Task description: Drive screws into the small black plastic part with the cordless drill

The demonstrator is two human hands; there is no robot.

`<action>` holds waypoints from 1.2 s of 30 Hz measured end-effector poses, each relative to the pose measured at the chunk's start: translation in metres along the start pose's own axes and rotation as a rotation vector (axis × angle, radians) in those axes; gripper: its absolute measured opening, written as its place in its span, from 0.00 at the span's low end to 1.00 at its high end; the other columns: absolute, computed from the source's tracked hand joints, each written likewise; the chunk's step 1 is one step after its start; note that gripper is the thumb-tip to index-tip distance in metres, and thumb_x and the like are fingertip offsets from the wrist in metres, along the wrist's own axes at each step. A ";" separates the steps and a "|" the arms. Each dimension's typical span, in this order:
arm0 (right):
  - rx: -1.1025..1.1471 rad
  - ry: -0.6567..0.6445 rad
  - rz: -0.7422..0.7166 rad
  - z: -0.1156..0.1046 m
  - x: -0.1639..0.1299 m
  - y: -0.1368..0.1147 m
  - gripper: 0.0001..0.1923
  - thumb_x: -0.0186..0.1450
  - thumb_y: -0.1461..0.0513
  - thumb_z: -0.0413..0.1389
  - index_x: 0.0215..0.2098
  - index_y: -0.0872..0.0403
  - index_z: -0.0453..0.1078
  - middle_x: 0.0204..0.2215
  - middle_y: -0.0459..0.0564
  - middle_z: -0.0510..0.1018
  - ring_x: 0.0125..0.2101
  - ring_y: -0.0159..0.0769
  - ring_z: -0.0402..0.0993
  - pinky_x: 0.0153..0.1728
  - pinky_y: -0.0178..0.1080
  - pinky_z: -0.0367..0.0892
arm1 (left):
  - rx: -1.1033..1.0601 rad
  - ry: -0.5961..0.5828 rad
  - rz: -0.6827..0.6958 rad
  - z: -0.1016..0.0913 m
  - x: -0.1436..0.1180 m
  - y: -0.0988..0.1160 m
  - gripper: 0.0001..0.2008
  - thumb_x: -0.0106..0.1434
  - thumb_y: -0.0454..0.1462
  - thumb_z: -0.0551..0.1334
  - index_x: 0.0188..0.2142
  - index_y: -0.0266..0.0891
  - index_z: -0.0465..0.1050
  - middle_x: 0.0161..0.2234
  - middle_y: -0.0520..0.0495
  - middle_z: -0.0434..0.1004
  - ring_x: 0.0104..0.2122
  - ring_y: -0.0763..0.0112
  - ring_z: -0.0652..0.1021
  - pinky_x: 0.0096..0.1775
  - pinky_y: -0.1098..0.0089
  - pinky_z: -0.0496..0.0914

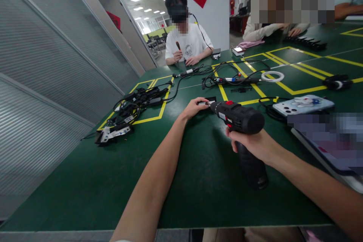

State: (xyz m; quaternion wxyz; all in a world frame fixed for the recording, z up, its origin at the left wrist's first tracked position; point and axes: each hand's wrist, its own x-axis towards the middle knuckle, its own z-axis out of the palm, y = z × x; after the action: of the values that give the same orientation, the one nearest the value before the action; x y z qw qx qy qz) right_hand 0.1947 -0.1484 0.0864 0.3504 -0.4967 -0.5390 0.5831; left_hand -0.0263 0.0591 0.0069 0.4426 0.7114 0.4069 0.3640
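Observation:
My right hand (256,144) grips the handle of a black cordless drill (241,119) with red trim, held level above the green table (198,181). Its nose points left at a small black part (210,100) lying on the table. My left hand (195,106) pinches a small silver piece at the drill's tip, right beside that black part.
A heap of black parts and cables (133,109) lies at the left inside yellow floor-tape lines. More cables (227,77) and a white ring (272,76) lie farther back. A phone (303,105) sits at the right. A person in a white shirt (188,41) works at the far end.

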 end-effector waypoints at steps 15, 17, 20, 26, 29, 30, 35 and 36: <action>-0.001 0.021 0.021 0.001 0.000 -0.001 0.03 0.58 0.62 0.56 0.29 0.53 0.68 0.17 0.44 0.72 0.21 0.34 0.70 0.27 0.38 0.63 | 0.026 0.004 -0.001 -0.001 0.000 -0.001 0.17 0.49 0.41 0.69 0.39 0.39 0.78 0.46 0.45 0.76 0.45 0.63 0.74 0.52 0.63 0.66; 0.000 0.019 0.022 0.001 0.000 0.000 0.03 0.58 0.62 0.56 0.29 0.53 0.67 0.17 0.44 0.73 0.21 0.34 0.70 0.27 0.37 0.63 | 0.030 0.002 0.003 -0.001 0.000 -0.001 0.17 0.49 0.41 0.69 0.39 0.39 0.78 0.46 0.45 0.76 0.46 0.63 0.74 0.52 0.63 0.65; 0.004 0.016 0.026 0.002 0.000 -0.001 0.03 0.58 0.61 0.56 0.30 0.53 0.68 0.17 0.44 0.73 0.21 0.34 0.70 0.27 0.37 0.63 | 0.031 0.003 0.014 -0.001 0.001 -0.002 0.17 0.49 0.41 0.69 0.39 0.38 0.78 0.46 0.45 0.76 0.47 0.63 0.74 0.53 0.64 0.65; -0.008 0.016 0.017 0.001 -0.001 -0.003 0.04 0.58 0.61 0.56 0.30 0.54 0.70 0.17 0.45 0.73 0.20 0.34 0.70 0.27 0.37 0.63 | 0.037 0.012 0.021 -0.001 0.001 -0.005 0.16 0.50 0.41 0.69 0.39 0.40 0.78 0.47 0.45 0.75 0.49 0.62 0.73 0.55 0.63 0.63; -0.008 0.010 0.018 0.001 -0.001 -0.003 0.04 0.58 0.62 0.56 0.31 0.54 0.70 0.18 0.45 0.73 0.20 0.34 0.70 0.28 0.38 0.64 | 0.041 0.014 0.020 -0.001 0.001 -0.004 0.15 0.50 0.41 0.69 0.39 0.40 0.78 0.47 0.46 0.75 0.49 0.62 0.73 0.54 0.63 0.64; -0.004 0.008 0.016 0.001 -0.001 -0.003 0.04 0.58 0.62 0.56 0.31 0.54 0.70 0.18 0.45 0.73 0.20 0.33 0.70 0.28 0.38 0.64 | 0.042 0.013 0.019 -0.001 0.001 -0.003 0.15 0.50 0.41 0.69 0.39 0.40 0.78 0.47 0.46 0.75 0.48 0.62 0.74 0.53 0.63 0.64; -0.009 0.030 0.026 0.002 -0.001 -0.005 0.02 0.56 0.63 0.56 0.28 0.54 0.69 0.17 0.44 0.72 0.19 0.32 0.69 0.26 0.37 0.63 | 0.047 0.009 -0.001 0.001 0.000 0.000 0.16 0.50 0.41 0.69 0.38 0.39 0.77 0.46 0.45 0.76 0.45 0.63 0.74 0.51 0.63 0.65; -0.011 0.029 0.028 0.002 -0.001 -0.005 0.02 0.56 0.63 0.56 0.28 0.54 0.68 0.16 0.44 0.72 0.19 0.32 0.69 0.26 0.36 0.63 | 0.048 0.009 -0.004 0.001 0.000 0.000 0.16 0.50 0.41 0.69 0.39 0.39 0.77 0.46 0.45 0.76 0.45 0.63 0.74 0.51 0.63 0.66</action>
State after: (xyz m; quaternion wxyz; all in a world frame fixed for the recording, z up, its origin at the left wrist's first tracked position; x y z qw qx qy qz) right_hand 0.1923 -0.1490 0.0917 0.3472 -0.5145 -0.5301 0.5777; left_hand -0.0257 0.0589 0.0066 0.4241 0.7193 0.4191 0.3566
